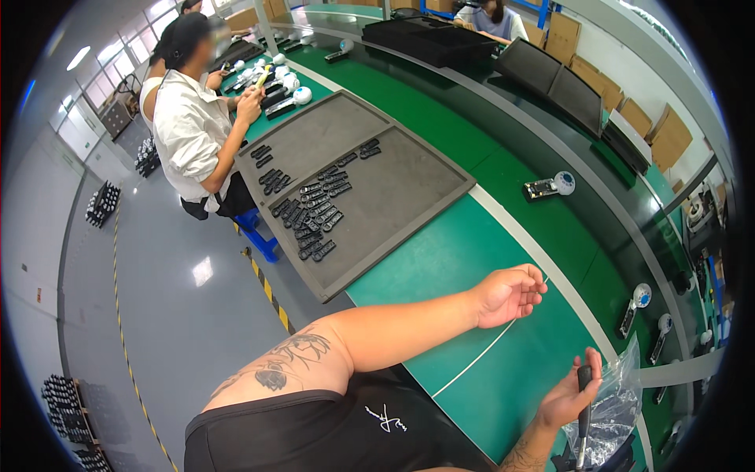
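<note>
Black-and-white stacked parts (67, 405): on the floor, well left of the grey tray. Second such stack (101, 203): likewise left of the tray, farther off. Co-worker (189, 138): one, white shirt, at the tray's far left edge; both co-worker's hands (250, 104) brought together beyond the tray's corner. Blue stool (262, 240): one, beneath the co-worker, just left of the tray. White-headed devices (295, 96): several, grouped beyond the tray. Small black parts (311, 216): many, in loose rows on the tray's left part, occupying both compartments. Grey tray (409, 193): one, shallow, raised rim, flat on the green table (425, 307). Left hand (510, 297): right of the tray and nearer the wearer, above the table; fingers half curled, palm partly showing, empty. Single white-headed device (549, 187): on the belt, right of the tray. Right hand (568, 396): farther right of the tray and nearer the wearer; fingers loosely bent, holding a black-handled tool (584, 383), handle upward, metal shaft downward; firmness of grip cannot be told. Clear plastic bag (619, 417): crumpled, just beside the right hand, well right of the tray. Another white-headed device (642, 296): on the belt, far right of the tray.
</note>
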Available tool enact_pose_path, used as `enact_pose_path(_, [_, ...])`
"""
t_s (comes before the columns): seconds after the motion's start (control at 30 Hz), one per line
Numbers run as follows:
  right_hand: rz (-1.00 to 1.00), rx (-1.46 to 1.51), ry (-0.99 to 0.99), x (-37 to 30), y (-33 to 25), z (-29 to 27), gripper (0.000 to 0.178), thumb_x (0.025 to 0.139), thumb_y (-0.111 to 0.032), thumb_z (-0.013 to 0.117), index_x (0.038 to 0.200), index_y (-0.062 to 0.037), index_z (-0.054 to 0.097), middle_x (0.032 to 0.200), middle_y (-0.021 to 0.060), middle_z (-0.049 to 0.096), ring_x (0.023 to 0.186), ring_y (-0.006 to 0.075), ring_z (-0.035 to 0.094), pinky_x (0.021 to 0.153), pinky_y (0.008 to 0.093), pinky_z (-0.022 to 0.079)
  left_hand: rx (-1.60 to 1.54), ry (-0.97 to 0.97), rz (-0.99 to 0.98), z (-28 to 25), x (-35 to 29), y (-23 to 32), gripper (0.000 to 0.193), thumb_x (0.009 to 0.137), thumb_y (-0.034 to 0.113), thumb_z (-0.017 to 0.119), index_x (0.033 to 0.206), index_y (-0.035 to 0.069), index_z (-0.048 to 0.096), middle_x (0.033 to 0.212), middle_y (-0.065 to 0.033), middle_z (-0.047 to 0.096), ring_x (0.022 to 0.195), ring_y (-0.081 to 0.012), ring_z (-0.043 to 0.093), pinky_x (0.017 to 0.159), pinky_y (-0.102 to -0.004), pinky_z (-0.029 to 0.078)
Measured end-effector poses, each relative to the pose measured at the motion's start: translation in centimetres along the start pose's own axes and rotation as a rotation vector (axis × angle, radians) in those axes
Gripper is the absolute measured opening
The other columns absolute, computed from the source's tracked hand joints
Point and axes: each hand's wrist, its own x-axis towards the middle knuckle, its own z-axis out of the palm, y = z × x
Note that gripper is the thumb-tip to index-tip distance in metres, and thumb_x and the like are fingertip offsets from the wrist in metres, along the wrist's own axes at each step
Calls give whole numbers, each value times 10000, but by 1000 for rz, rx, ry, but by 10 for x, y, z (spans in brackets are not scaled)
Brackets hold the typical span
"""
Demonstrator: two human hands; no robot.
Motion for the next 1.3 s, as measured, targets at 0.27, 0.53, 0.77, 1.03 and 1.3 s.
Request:
enact_pose_path(0.27, [69, -341, -319, -4, -22, 0, 335, 1099, -231, 476, 1090, -12, 729, 1131, 142, 702, 885, 188, 586, 841, 336, 500, -148, -178, 48, -9, 1, 3, 597, 1075, 669, 463, 1125, 112, 672, 1178, -77, 708, 934, -179, 671, 793, -330, 535])
enact_pose_path(0.53, [24, -647, -512, -2, -23, -6, 147, 923, -144, 703, 828, -32, 710, 847, 114, 682, 723, 221, 560, 676, 365, 477, -237, -127, 211, 2, -2, 9, 700, 1071, 708, 413, 1389, 111, 596, 1377, -90, 647, 1086, -221, 664, 912, -376, 537])
enact_pose_path(0.77, [17, -1210, -833, 1, -34, 8, 178, 778, -102, 830, 742, -31, 671, 808, 110, 657, 718, 276, 576, 661, 386, 469, -331, -280, 119, 16, -9, 17, 763, 1069, 724, 395, 1502, 111, 533, 1478, -103, 596, 1179, -259, 653, 988, -412, 536])
enact_pose_path(1.03, [-371, -548, -380, 2, -15, 11, 235, 951, -189, 703, 803, -76, 560, 785, 53, 565, 688, 242, 556, 723, 370, 489, -314, -214, 118, 11, -6, 17, 777, 1055, 753, 393, 1487, 125, 543, 1478, -92, 592, 1171, -254, 657, 975, -410, 542])
enact_pose_path(1.3, [-209, -45, -333, -9, -14, -4, 493, 1127, -516, 501, 830, -127, 451, 739, 12, 471, 688, 202, 543, 719, 322, 495, -316, -200, 108, 16, -9, 19, 771, 1046, 768, 401, 1451, 135, 572, 1431, -77, 617, 1131, -235, 665, 939, -395, 553])
